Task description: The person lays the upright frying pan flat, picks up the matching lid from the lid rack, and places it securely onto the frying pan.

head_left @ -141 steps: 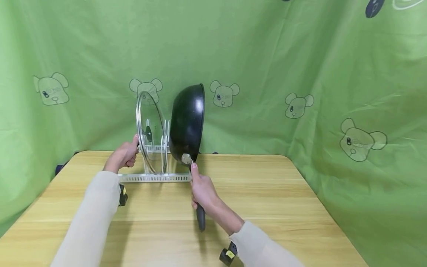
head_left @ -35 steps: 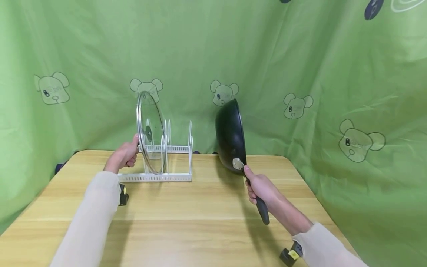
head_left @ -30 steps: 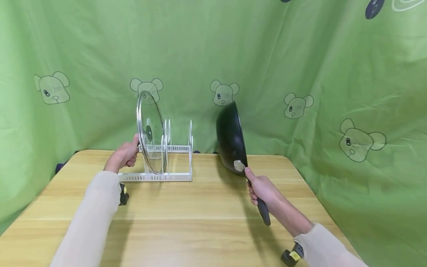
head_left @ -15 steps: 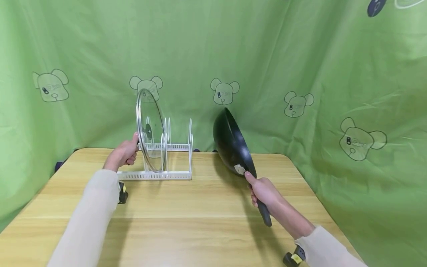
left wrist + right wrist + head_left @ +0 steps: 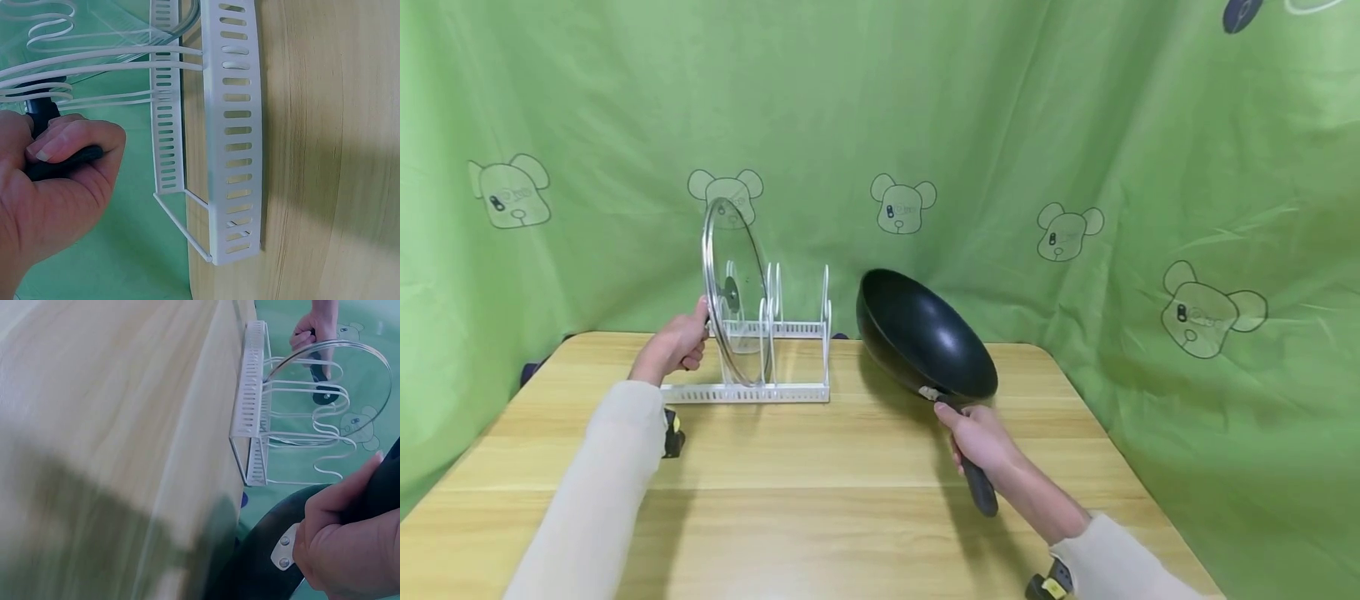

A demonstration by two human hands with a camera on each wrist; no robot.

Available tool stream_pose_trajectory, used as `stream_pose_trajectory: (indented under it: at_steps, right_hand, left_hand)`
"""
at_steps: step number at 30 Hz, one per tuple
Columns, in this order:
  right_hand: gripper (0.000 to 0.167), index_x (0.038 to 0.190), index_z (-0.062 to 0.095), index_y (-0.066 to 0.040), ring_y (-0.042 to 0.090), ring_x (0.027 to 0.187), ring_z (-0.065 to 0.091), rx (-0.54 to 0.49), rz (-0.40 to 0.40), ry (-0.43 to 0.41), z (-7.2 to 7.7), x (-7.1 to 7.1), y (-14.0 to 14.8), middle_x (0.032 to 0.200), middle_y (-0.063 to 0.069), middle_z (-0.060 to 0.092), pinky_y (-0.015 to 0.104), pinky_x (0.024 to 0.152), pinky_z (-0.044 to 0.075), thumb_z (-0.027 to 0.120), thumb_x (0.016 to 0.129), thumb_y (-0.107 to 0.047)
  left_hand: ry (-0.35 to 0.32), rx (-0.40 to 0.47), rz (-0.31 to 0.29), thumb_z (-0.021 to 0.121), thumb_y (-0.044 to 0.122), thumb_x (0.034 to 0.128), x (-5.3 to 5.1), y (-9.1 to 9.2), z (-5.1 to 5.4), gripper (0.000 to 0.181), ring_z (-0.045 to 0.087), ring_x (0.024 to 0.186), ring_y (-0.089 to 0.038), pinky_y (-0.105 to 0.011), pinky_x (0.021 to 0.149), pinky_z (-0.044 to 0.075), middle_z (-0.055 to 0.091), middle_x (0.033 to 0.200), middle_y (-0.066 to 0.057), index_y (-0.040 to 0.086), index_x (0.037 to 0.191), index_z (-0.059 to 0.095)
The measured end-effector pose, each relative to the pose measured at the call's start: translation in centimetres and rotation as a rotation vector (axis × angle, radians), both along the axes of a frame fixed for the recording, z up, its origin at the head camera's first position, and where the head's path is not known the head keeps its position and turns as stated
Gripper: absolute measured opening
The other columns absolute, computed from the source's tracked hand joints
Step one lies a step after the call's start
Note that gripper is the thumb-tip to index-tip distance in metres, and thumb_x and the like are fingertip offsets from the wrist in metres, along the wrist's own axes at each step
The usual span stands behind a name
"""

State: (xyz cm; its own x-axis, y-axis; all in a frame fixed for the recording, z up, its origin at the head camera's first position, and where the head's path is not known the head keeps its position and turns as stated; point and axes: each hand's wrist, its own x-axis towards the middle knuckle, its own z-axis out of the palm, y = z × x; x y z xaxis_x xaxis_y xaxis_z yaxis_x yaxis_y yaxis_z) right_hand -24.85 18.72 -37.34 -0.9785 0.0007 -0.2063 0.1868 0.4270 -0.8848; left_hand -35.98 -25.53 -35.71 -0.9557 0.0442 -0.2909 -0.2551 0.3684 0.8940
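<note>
In the head view my left hand grips the black handle of a glass lid, best seen in the left wrist view. The lid stands on edge between the wires of a white pan rack. My right hand holds a black wok by its handle, right of the rack. The wok is tilted, its dark inside facing up and toward me. Whether its base touches the table cannot be told. The right wrist view shows the wok's riveted metal bracket beside my fingers.
The rack stands at the back left of a light wooden table. Behind and to the right hangs a green curtain with bear outlines, close to the table's rear edge.
Over the earlier frames my right hand has carried the wok rightward, away from the rack. Since then the wok has tipped from near upright to showing its inside. My left hand has stayed on the lid.
</note>
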Motion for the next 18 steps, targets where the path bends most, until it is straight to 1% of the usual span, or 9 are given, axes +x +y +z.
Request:
stream_pose_trajectory:
  at_steps: [5, 8, 13, 18]
  right_hand:
    - [0.034, 0.090, 0.050, -0.004, 0.015, 0.045, 0.046, 0.004, -0.021, -0.011, -1.0, 0.1, -0.5, 0.055, 0.002, 0.047, 0.029, 0.046, 0.043, 0.056, 0.103, -0.035]
    - [0.033, 0.094, 0.051, -0.002, 0.015, 0.045, 0.047, -0.011, -0.040, -0.020, -1.5, 0.1, -0.8, 0.057, 0.003, 0.049, 0.029, 0.046, 0.043, 0.057, 0.103, -0.033]
    - [0.032, 0.103, 0.050, 0.000, 0.016, 0.047, 0.048, -0.039, -0.048, -0.019, -2.4, 0.0, -1.5, 0.062, 0.005, 0.050, 0.029, 0.046, 0.044, 0.058, 0.102, -0.031]
    - [0.031, 0.106, 0.048, 0.000, 0.016, 0.047, 0.048, -0.032, -0.047, -0.005, -3.1, 0.0, -1.7, 0.063, 0.005, 0.050, 0.030, 0.047, 0.043, 0.059, 0.102, -0.029]
  left_hand:
    - [-0.005, 0.007, 0.006, 0.010, 0.069, 0.1013, -0.1, 0.0, -0.2, 0.065, 0.035, 0.049, -0.006, -0.023, 0.050, 0.037, 0.036, 0.058, 0.009, 0.016, 0.074, 0.036]
    - [-0.004, 0.005, 0.006, 0.010, 0.069, 0.1015, -0.1, -0.2, -0.3, 0.065, 0.035, 0.049, -0.007, -0.023, 0.050, 0.037, 0.036, 0.058, 0.009, 0.017, 0.072, 0.036]
    - [0.006, 0.007, 0.009, 0.009, 0.068, 0.1020, -0.1, -0.3, -0.3, 0.065, 0.034, 0.048, -0.007, -0.023, 0.050, 0.037, 0.035, 0.055, 0.010, 0.018, 0.070, 0.036]
    - [-0.001, 0.017, 0.006, 0.010, 0.069, 0.1016, -0.2, -0.2, -0.2, 0.064, 0.034, 0.048, -0.007, -0.023, 0.050, 0.037, 0.035, 0.056, 0.010, 0.017, 0.074, 0.035]
